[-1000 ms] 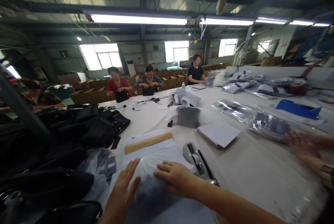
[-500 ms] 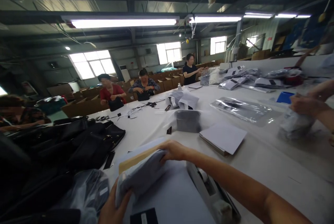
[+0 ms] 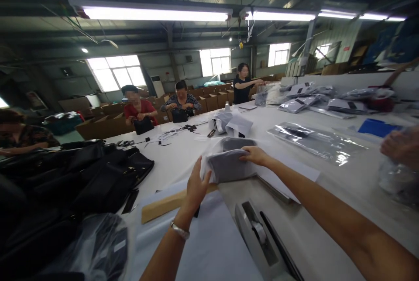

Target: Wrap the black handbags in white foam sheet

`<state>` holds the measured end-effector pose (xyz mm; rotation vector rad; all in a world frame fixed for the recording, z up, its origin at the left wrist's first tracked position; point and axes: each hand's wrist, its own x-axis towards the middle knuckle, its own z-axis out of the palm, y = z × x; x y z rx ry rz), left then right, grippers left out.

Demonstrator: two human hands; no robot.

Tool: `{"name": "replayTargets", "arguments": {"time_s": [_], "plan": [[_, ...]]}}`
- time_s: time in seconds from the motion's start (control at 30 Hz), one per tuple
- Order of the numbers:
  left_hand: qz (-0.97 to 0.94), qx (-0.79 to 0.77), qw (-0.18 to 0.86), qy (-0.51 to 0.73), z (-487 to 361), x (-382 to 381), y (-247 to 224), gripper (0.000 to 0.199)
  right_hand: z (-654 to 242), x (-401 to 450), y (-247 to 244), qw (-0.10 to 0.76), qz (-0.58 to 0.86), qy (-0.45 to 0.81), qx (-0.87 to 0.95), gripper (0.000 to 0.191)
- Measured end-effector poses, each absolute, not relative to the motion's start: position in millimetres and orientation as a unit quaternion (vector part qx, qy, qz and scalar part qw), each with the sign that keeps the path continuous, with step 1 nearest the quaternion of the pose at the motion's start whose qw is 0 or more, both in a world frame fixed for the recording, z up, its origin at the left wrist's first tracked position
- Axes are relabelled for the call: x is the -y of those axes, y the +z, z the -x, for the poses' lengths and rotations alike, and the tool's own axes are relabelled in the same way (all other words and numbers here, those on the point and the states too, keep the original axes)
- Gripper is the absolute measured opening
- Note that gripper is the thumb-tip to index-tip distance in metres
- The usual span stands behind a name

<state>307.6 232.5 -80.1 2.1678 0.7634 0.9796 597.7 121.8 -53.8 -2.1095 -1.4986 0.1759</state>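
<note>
A white-paper-wrapped grey bundle (image 3: 229,167) stands upright over the table, a little beyond the paper sheets. My right hand (image 3: 257,155) pinches its upper right corner. At its left edge is my left hand (image 3: 198,183), fingers stretched and apart; whether it touches the wrapping I cannot tell. Just behind stands another grey bundle (image 3: 234,142), partly covered by the first. Under my left wrist lie a strip of brown paper (image 3: 163,206) and large white sheets (image 3: 216,233). A tape dispenser (image 3: 258,233) sits to their right.
Black bags (image 3: 98,176) are heaped on the left, with a clear plastic bag (image 3: 104,241) in front. A stack of white paper (image 3: 297,176) and clear plastic sleeves (image 3: 317,139) lie right. Co-workers sit across the table; another person's hand (image 3: 399,145) holds plastic at far right.
The wrapped bundle has moved forward and right, from above the sheets to beside the other bundle. My left hand has let go of its lower edge; my right still grips it.
</note>
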Motion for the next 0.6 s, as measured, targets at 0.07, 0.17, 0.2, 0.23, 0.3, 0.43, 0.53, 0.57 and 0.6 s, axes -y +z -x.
{"name": "replayTargets", "arguments": {"time_s": [0.07,0.17,0.2,0.23,0.3,0.43,0.53,0.57,0.6], "plan": [[-0.837,-0.263,0.293,0.38,-304.3,-219.2,-95.6,0.058,-608.8,-121.2,-66.0,0.252,0.808,0.054,0.53,0.027],[-0.856,-0.254,0.276,0.357,-280.2,-197.3,-124.0,0.052,-607.4,-116.2,-79.1,0.244,0.836,0.023,0.491,0.04],[-0.86,-0.258,0.272,0.346,-269.4,-190.7,-133.7,0.05,-601.4,-112.9,-81.9,0.247,0.842,0.0,0.479,0.045],[-0.863,-0.266,0.266,0.338,-258.1,-184.7,-143.3,0.049,-592.7,-108.7,-84.4,0.255,0.843,-0.034,0.473,0.05],[-0.864,-0.286,0.25,0.331,-235.9,-174.5,-162.4,0.047,-568.6,-99.1,-90.9,0.274,0.816,-0.106,0.498,0.048],[-0.87,-0.289,0.239,0.319,-202.8,-161.6,-202.4,0.047,-520.5,-93.0,-117.7,0.28,0.742,0.023,0.608,0.034],[-0.861,-0.267,0.27,0.338,-193.4,-157.7,-231.1,0.042,-514.0,-112.6,-141.8,0.294,0.743,0.22,0.559,0.042],[-0.85,-0.275,0.283,0.349,-192.9,-157.3,-238.8,0.04,-518.5,-122.4,-147.9,0.3,0.746,0.246,0.541,0.046],[-0.836,-0.29,0.298,0.358,-193.2,-157.5,-244.9,0.039,-525.2,-132.8,-152.7,0.304,0.75,0.256,0.529,0.051]]}}
